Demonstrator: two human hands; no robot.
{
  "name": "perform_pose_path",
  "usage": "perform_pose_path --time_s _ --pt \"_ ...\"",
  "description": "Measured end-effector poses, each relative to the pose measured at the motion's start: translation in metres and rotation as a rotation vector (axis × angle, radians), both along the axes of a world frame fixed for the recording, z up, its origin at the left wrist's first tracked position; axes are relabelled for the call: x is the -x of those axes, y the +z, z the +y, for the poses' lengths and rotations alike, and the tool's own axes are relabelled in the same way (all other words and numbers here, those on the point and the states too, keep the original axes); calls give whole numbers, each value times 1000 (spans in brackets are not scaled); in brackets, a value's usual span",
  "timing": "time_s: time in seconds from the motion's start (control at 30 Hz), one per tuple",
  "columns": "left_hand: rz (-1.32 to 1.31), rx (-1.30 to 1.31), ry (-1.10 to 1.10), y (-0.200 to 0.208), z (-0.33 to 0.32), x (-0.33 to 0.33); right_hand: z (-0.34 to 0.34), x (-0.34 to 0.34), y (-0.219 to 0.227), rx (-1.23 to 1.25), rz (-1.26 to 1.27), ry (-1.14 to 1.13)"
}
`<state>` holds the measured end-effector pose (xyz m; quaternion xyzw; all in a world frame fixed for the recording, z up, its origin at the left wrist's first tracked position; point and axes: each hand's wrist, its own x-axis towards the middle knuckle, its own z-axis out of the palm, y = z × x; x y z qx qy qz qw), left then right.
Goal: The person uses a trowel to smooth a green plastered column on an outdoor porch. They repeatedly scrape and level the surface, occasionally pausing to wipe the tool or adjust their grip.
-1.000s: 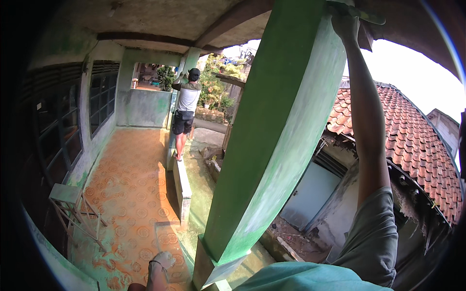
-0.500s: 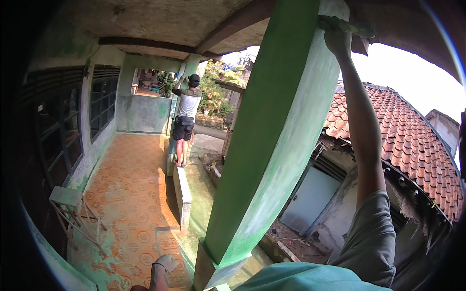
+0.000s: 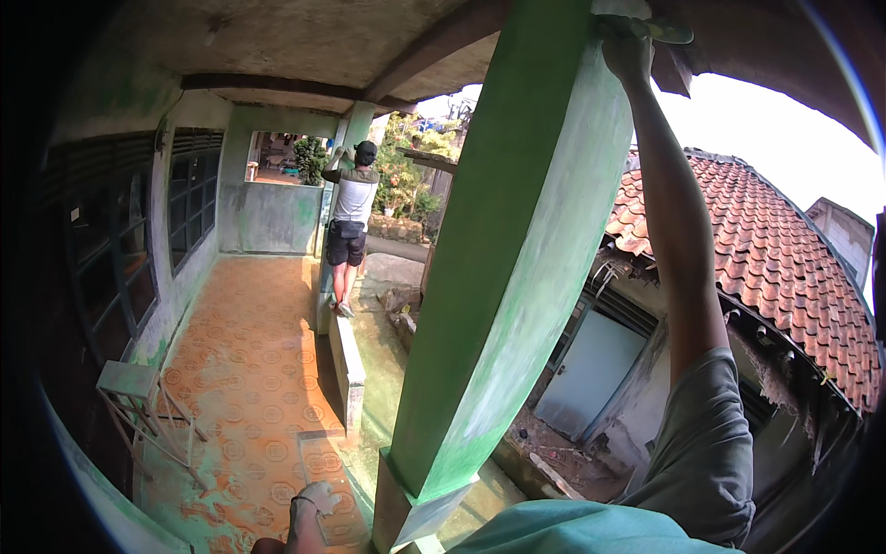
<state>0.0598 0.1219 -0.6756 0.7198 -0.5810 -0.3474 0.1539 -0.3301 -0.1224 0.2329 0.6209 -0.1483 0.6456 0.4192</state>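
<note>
A tall square green pillar [image 3: 498,268] rises in front of me; its right face is paler and whitish in patches. My right hand [image 3: 628,54] is raised high against the top of that pale face. It is closed around a flat greenish piece [image 3: 672,33], whose rounded end sticks out to the right; its exact kind is unclear. Low down, to the left of the pillar's foot, my left hand [image 3: 318,497] hangs over the tiled floor, with a dark band at the wrist. Its fingers look loosely extended and nothing shows in them.
Farther along, a person [image 3: 351,212] stands on a low wall [image 3: 347,374], arms raised to another pillar. A small stand [image 3: 129,380] is by the left windows, on dusty orange tiles [image 3: 249,369]. Beyond the pillar are a tiled roof [image 3: 766,249] and a pale door [image 3: 591,383].
The view has shifted slightly, with the pillar a little farther left. My right hand appears slightly higher in the picture, still at the pillar's top. My left hand has barely moved.
</note>
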Motion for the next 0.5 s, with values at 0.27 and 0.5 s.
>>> perform_pose_path --time_s 0.27,0.5 --pt "-45 79 18 -7 12 -1 -8 -8 -18 95 53 16" --pt "-27 94 62 -18 38 -2 -21 -2 -57 -38 64 112"
